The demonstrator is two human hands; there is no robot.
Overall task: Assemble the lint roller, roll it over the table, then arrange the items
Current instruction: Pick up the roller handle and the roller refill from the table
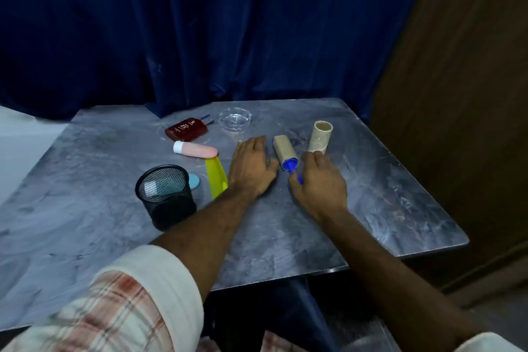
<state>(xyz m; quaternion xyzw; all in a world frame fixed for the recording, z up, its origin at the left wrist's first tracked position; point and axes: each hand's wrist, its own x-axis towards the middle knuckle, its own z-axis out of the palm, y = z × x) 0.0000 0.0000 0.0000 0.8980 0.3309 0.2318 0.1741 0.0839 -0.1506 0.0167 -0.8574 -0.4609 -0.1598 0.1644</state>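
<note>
From the head camera, both forearms reach forward over the grey table [371,194], sleeves rolled back near the elbows. The left hand [251,168] lies palm down and flat on the tabletop, fingers extended and close together, thumb angled out toward the roller; it holds nothing. The right hand [318,183] rests knuckles up just beside it, its fingers curled around the blue handle of the lint roller [285,153] — only a short stretch of the handle shows at the thumb side.

The lint roller lies on the table between the two hands, its tan roll pointing away from the person, the blue end cap nearest the right hand. A spare cardboard tube [321,137] lies just right of it, open end facing away, its near end close to the right fingertips.

To the left of the left hand — a yellow plastic piece [215,177] partly under the wrist, a pink tube with a white cap [194,149], a dark red flat bottle [187,129] and a clear glass ashtray [235,118]. A black mesh cup [165,197] stands nearer the person, with a small light-blue disc [194,181] beside it.
</note>
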